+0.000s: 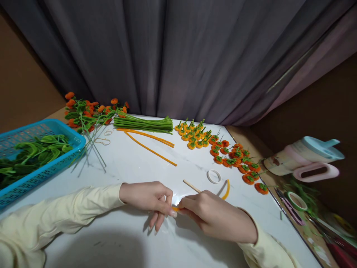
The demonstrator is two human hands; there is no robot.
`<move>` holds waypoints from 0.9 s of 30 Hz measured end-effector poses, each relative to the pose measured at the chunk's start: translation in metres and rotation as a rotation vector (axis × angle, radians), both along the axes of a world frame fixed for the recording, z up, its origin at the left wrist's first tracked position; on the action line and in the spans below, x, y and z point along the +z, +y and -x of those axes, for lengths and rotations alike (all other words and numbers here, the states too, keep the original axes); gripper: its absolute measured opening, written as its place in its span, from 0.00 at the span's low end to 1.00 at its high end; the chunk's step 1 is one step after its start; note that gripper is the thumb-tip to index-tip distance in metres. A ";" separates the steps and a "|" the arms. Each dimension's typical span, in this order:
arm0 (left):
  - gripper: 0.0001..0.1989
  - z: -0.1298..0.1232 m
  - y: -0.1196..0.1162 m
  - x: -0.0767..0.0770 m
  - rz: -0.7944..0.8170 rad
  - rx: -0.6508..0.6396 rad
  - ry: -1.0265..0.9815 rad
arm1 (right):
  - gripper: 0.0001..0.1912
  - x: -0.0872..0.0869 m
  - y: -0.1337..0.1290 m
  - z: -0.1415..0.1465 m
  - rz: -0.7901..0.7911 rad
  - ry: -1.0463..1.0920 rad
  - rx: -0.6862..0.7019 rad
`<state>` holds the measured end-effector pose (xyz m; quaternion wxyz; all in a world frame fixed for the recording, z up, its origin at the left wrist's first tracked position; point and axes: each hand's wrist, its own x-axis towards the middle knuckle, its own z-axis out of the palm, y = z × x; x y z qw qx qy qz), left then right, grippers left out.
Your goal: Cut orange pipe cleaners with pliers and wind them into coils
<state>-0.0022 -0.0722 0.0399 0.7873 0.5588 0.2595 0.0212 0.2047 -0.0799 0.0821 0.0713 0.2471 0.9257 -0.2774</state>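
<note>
Between my two hands runs a yellow-orange pipe cleaner (228,190), its tail curving up behind my right hand. My left hand (147,197) pinches its short end between thumb and fingers. Close beside it, my right hand (216,214) is closed on the same pipe cleaner and also on a thin wooden stick (192,185), which points up to the left. My right fingers hide how the two meet. A white ring (208,176), perhaps a tape roll, lies just beyond the right hand. Straight orange pipe cleaners (152,149) rest farther back.
A blue basket (80,143) of green leaves stands left. Behind are finished orange flowers (87,109) and a green pipe-cleaner bundle (143,124). Yellow flower heads (192,136) and orange ones (235,156) lie right. A tumbler (295,156) and scissors (291,208) sit off the right edge.
</note>
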 end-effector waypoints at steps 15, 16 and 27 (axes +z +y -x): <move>0.12 0.003 -0.006 0.014 -0.472 -0.159 0.074 | 0.08 0.004 -0.004 0.002 0.015 0.026 0.043; 0.12 0.003 -0.006 0.014 -0.444 -0.154 0.089 | 0.07 0.005 -0.004 0.001 0.007 0.012 0.043; 0.19 0.003 -0.005 0.003 -0.144 0.021 0.179 | 0.09 0.005 -0.002 0.001 0.018 -0.012 0.010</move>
